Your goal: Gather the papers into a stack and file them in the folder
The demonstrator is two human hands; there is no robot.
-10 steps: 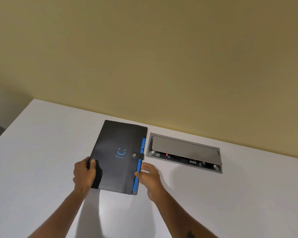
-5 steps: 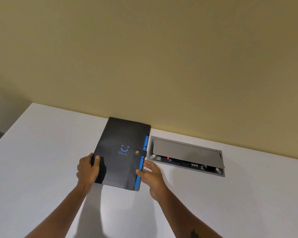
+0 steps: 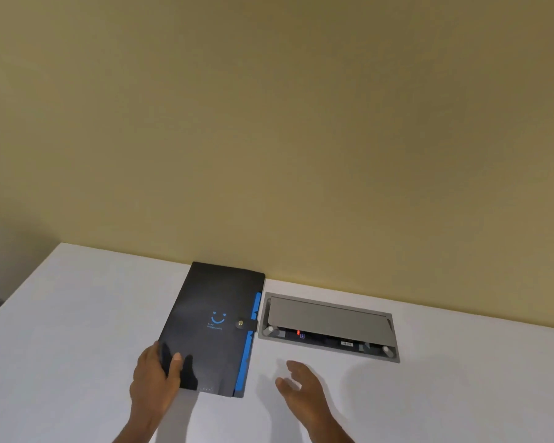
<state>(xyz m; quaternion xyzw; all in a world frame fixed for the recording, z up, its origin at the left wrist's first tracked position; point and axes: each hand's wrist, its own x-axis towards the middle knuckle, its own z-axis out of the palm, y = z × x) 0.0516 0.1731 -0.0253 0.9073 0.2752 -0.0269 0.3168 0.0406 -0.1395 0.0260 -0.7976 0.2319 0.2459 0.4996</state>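
Observation:
A black folder (image 3: pixel 215 314) with a blue smiley print lies flat and closed on the white table (image 3: pixel 61 330), its snap strap fastened and blue tabs showing along its right edge. My left hand (image 3: pixel 155 377) grips the folder's near left corner, thumb on top of the cover. My right hand (image 3: pixel 301 386) hovers just right of the folder, fingers spread, touching nothing. No loose papers are in view.
A grey recessed power and cable box (image 3: pixel 328 327) with a hinged lid is set into the table right of the folder. A yellow wall (image 3: pixel 269 123) rises directly behind the table. The table's left edge runs diagonally at the far left.
The folder has slid away toward the wall. My right hand has let go of the folder's right edge and moved off to the right; my left hand keeps its grip.

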